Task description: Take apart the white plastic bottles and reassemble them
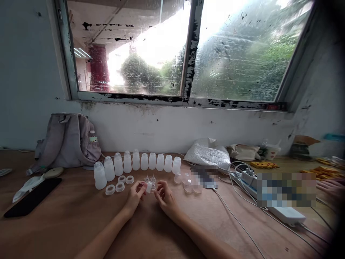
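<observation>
My left hand pinches a small white bottle ring, tilted on its side, between thumb and fingers. My right hand is beside it, fingers curled and thumb close to them; whatever they hold, if anything, is too small to make out. Clear bottle nipples stand on the table just beyond both hands. To the left lie several white collar rings. Behind them runs a curved row of frosted baby bottles, the left ones with domed caps on top. Several flat, translucent discs lie right of my right hand.
A grey backpack leans against the wall at left, near a black slab. At right are a phone on a cable, a white power strip, a silvery plastic bag, yellow parts and another person's hand.
</observation>
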Tool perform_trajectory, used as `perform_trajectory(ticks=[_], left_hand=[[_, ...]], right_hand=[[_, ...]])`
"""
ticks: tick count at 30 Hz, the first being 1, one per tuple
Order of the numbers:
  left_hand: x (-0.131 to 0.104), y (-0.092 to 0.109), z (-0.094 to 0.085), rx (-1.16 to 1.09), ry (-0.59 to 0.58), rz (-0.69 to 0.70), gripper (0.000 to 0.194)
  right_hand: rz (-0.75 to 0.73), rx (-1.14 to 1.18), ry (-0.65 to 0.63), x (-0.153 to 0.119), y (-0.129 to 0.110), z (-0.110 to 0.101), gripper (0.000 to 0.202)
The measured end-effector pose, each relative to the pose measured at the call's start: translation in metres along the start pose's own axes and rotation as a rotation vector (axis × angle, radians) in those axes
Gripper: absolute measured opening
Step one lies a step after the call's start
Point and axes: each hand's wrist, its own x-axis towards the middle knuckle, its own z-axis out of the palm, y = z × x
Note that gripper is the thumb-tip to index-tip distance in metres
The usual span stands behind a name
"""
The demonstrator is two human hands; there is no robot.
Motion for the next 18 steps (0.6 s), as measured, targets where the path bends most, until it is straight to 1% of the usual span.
perform_trajectory(ticks=[2, 4, 6, 8, 11, 13, 16, 18], left_hand=[[0.006, 0.000, -0.005, -0.046, 0.108, -0.028, 0.034], [0.012, -0.002, -0.012, -0.074, 0.187, -0.046, 0.034], [0.017, -0.004, -0.018, -0.099, 0.247, -0.059, 0.034], [0.021, -0.007, -0.023, -0.126, 0.298, -0.078, 0.034], [0.025, -0.009, -0.029, -0.156, 0.350, -0.114, 0.033], [0.026, -0.010, -0.031, -0.168, 0.367, -0.135, 0.032], [0.027, -0.011, -0.033, -0.179, 0.369, -0.154, 0.033], [0.028, -0.011, -0.033, -0.184, 0.365, -0.161, 0.033]], right_hand=[[-0.006, -0.040, 0.035, 0.003, 0.008, -0.001, 0.024], [-0.017, -0.101, 0.067, 0.011, 0.019, -0.001, 0.024], [-0.028, -0.181, 0.091, 0.025, 0.028, 0.001, 0.025], [-0.018, -0.266, 0.106, 0.045, 0.032, 0.004, 0.026], [-0.012, -0.426, 0.079, 0.083, 0.030, 0.014, 0.030], [0.002, -0.541, -0.003, 0.107, 0.025, 0.023, 0.034], [0.042, -0.570, -0.036, 0.133, 0.022, 0.037, 0.039], [0.069, -0.574, -0.037, 0.143, 0.023, 0.045, 0.039]])
